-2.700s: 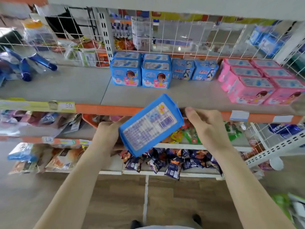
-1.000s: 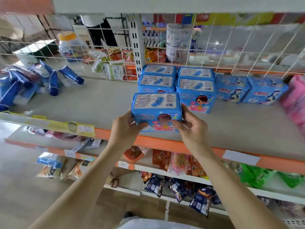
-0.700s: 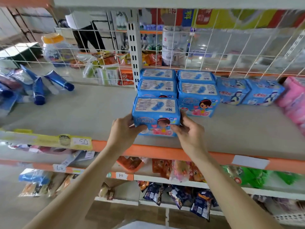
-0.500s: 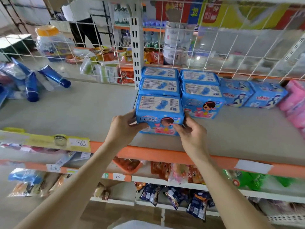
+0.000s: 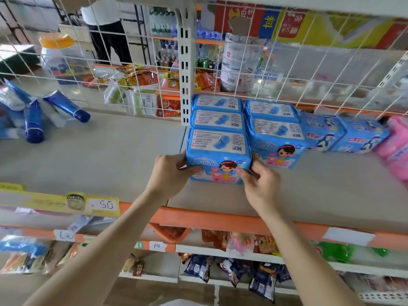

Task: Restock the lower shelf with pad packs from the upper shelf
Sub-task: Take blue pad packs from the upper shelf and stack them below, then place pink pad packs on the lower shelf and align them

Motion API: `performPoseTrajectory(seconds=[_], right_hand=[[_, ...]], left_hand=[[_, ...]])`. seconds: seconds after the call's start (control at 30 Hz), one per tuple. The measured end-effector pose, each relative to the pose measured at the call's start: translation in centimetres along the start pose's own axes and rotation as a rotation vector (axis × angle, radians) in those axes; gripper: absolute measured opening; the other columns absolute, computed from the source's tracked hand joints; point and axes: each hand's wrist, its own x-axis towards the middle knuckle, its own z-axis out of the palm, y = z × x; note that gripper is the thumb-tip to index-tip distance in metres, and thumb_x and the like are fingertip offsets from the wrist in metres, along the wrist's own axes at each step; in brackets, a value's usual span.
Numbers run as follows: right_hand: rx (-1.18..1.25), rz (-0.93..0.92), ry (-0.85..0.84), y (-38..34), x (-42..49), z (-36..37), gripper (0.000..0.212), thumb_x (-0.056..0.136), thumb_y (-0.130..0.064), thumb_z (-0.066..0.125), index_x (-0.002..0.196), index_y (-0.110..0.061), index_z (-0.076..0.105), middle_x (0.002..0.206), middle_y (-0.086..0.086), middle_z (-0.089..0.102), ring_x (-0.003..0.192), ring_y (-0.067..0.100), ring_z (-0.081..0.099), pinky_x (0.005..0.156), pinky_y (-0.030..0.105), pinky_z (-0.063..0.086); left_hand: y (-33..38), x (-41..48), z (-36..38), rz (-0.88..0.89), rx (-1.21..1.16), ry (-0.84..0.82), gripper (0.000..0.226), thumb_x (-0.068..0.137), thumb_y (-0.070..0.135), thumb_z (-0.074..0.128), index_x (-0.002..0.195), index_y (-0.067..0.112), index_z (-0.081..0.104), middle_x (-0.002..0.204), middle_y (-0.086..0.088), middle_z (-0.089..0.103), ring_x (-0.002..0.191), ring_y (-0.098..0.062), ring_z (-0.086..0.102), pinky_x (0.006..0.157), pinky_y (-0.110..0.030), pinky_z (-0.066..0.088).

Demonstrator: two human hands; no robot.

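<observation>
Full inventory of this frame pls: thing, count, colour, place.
front pad pack: 1, blue, on shelf, front of left column
girl-print pad packs: 4 more, blue, behind and beside it
penguin-print packs: 2, blue, right of those
pink packs: count unclear, pink, right edge
tubes: several, blue, lying at shelf's left
shelf: 1, grey, orange front edge
price tag: 1, yellow, shelf edge, left
snack bags: many, dark, lowest shelf in view
left hand: 1, grips pack's left side
right hand: 1, pinches pack's lower right corner

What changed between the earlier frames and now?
The blue pad pack moved from mid-air onto the shelf, upright in front of the left row of packs. The left hand and right hand still grip its sides. The pink packs and tubes stayed put.
</observation>
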Motion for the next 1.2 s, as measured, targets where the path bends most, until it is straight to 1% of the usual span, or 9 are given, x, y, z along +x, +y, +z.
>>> performPoseTrajectory(seconds=[0.2,0.3,0.37,0.43,0.5,0.6,0.87,1.03,1.2], right_hand=[[-0.002,0.017,-0.034,-0.5,0.1,-0.5,0.043,0.089,-0.011,0.072,0.132,-0.009,0.063,0.111,-0.012,0.070,0.100,-0.013,0.063,0.090,0.014,0.051],[-0.018,0.050,-0.055,-1.4,0.0,-1.3,0.042,0.089,-0.012,0.073,0.129,-0.007,0.064,0.117,-0.004,0.071,0.103,-0.008,0.064,0.094,0.019,0.052],[-0.034,0.096,-0.091,-2.1,0.1,-1.8,0.041,0.088,-0.010,0.074,0.128,-0.006,0.065,0.119,0.002,0.071,0.101,-0.008,0.064,0.094,0.016,0.051],[-0.069,0.151,-0.102,-3.1,0.1,-2.1,0.044,0.086,-0.015,0.077,0.127,-0.008,0.064,0.121,0.003,0.071,0.106,0.005,0.066,0.099,0.028,0.052],[-0.118,0.209,-0.115,-4.3,-0.6,-2.7,0.057,0.085,-0.027,0.078,0.136,-0.010,0.058,0.130,0.002,0.066,0.119,0.017,0.062,0.104,0.041,0.049],[-0.241,0.246,-0.145,-5.7,-2.4,-4.6,0.078,0.091,-0.044,0.067,0.153,-0.010,0.033,0.154,0.008,0.043,0.142,0.021,0.041,0.118,0.037,0.033],[-0.352,-0.074,-0.150,-7.4,-9.3,-13.0,0.067,0.101,-0.044,0.050,0.157,-0.022,0.022,0.165,0.000,0.020,0.152,0.013,0.016,0.125,0.043,0.013],[-0.419,-0.231,-0.150,-7.7,-14.0,-22.4,0.074,0.095,-0.063,0.033,0.158,-0.027,0.020,0.167,-0.003,0.013,0.154,0.012,0.008,0.125,0.040,0.005],[-0.416,-0.267,-0.084,-7.9,-17.0,-29.4,0.075,0.092,-0.061,0.037,0.157,-0.025,0.026,0.165,-0.004,0.016,0.153,0.009,0.011,0.126,0.041,0.010]], left_hand=[[1.0,-0.5,0.1,-0.031,0.032,0.006,0.032,0.086,0.015,0.077,0.118,0.015,0.073,0.091,0.013,0.070,0.068,0.005,0.064,0.054,-0.007,0.047],[1.3,-1.1,-0.4,-0.048,0.058,-0.028,0.041,0.086,0.024,0.077,0.127,0.026,0.068,0.099,0.018,0.070,0.083,-0.004,0.067,0.074,-0.019,0.056],[1.4,-1.3,-0.7,-0.066,0.093,-0.058,0.042,0.087,0.030,0.076,0.128,0.029,0.067,0.099,0.015,0.071,0.085,-0.013,0.067,0.077,-0.026,0.054],[1.4,-1.5,-0.9,-0.097,0.140,-0.081,0.044,0.087,0.038,0.073,0.129,0.027,0.066,0.104,0.003,0.075,0.087,-0.021,0.066,0.077,-0.031,0.052],[1.7,-2.5,-1.2,-0.150,0.195,-0.087,0.058,0.086,0.052,0.069,0.137,0.024,0.060,0.117,-0.004,0.072,0.097,-0.024,0.067,0.082,-0.036,0.055],[2.7,-5.4,-2.2,-0.088,0.315,-0.045,0.071,0.089,0.060,0.061,0.146,0.021,0.046,0.136,0.001,0.062,0.117,-0.025,0.062,0.092,-0.047,0.055],[10.5,-13.8,-0.1,0.235,0.556,-0.079,0.077,0.092,0.062,0.051,0.156,0.030,0.022,0.159,0.004,0.031,0.137,-0.028,0.042,0.103,-0.048,0.045],[17.0,-19.3,4.5,0.340,0.550,-0.024,0.076,0.091,0.066,0.044,0.154,0.025,0.031,0.161,0.000,0.032,0.145,-0.032,0.034,0.108,-0.053,0.041],[22.4,-23.5,7.5,0.434,0.570,-0.020,0.080,0.088,0.071,0.032,0.155,0.027,0.030,0.161,0.004,0.033,0.145,-0.027,0.034,0.109,-0.050,0.038]])
